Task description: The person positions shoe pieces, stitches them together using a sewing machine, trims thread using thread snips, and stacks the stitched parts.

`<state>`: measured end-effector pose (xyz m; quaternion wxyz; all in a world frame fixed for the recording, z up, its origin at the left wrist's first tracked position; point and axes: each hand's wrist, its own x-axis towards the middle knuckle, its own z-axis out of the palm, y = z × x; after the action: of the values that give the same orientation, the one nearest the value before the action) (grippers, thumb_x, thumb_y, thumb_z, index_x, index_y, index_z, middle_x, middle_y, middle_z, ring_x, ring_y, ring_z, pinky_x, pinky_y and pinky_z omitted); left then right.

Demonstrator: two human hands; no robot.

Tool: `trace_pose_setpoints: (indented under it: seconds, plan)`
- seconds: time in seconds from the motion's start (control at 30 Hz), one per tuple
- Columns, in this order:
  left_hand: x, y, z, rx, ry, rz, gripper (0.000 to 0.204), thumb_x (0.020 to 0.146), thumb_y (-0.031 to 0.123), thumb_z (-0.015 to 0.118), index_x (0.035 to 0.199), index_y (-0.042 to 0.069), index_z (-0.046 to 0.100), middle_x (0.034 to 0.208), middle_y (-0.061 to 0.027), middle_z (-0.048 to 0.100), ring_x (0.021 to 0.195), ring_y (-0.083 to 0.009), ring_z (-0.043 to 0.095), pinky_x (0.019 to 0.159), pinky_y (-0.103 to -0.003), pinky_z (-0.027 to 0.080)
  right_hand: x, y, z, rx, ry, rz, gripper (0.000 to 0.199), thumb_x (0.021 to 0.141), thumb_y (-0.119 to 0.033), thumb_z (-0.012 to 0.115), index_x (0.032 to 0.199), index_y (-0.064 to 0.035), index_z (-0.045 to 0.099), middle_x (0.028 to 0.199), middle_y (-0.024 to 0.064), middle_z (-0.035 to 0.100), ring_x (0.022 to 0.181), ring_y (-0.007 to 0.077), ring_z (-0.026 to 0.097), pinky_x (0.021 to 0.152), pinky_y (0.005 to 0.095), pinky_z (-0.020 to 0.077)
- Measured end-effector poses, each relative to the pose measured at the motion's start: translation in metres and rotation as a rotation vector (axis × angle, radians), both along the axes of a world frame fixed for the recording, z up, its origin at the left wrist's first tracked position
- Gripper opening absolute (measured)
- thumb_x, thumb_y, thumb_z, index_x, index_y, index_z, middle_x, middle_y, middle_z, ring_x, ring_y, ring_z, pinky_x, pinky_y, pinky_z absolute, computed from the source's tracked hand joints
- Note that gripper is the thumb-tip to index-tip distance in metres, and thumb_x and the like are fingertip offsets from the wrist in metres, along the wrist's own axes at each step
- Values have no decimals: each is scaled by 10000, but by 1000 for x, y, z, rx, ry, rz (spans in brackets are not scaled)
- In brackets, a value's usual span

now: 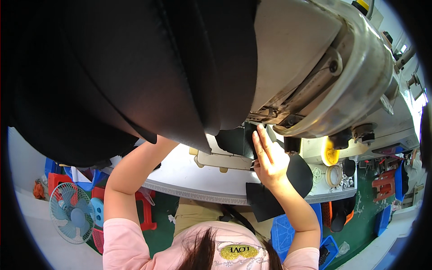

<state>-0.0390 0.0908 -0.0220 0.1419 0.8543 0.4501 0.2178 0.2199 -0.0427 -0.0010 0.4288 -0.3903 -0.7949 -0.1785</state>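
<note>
A large sheet of black material (135, 76) fills the upper left and drapes over the white work table (189, 177). My left forearm (135, 173) reaches up beneath it, and my left hand is hidden under the sheet. My right hand (269, 158) lies flat with straight fingers against a black piece (234, 139) under the head of a grey industrial sewing machine (315, 58). It grips nothing. Another black piece (263, 202) hangs over the table's front edge below my right wrist.
A roll of tape (334, 175) and a yellow object (330, 155) sit on the table to the right. On the green floor stand a light blue fan (72, 213), red stools (144, 211) and blue crates (281, 231).
</note>
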Motion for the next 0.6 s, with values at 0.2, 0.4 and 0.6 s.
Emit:
trace_pose_setpoints:
  seconds: [0.2,0.4,0.6]
  plan:
    - [-1,5,-3,-16,-15,15,465,851,390,697,1175,65,620,1225,-148,602,1073,-287,582,944,-364,454,0,-2,1,-53,-39,-31,666,512,62,615,1176,30,647,1168,185,650,789,268,654,692,317,549]
    - [-1,13,-15,-21,-36,24,473,843,390,706,1177,68,616,1228,-149,597,1078,-286,579,944,-365,452,2,0,2,-67,-3,23,632,516,115,568,1138,46,658,1232,200,629,656,228,633,602,286,523]
    - [6,-10,-19,65,-62,-6,481,834,391,716,1178,70,612,1231,-150,592,1082,-286,576,943,-366,450,10,-5,0,-55,29,105,583,503,45,659,1085,10,693,1169,165,665,721,223,676,622,283,555]
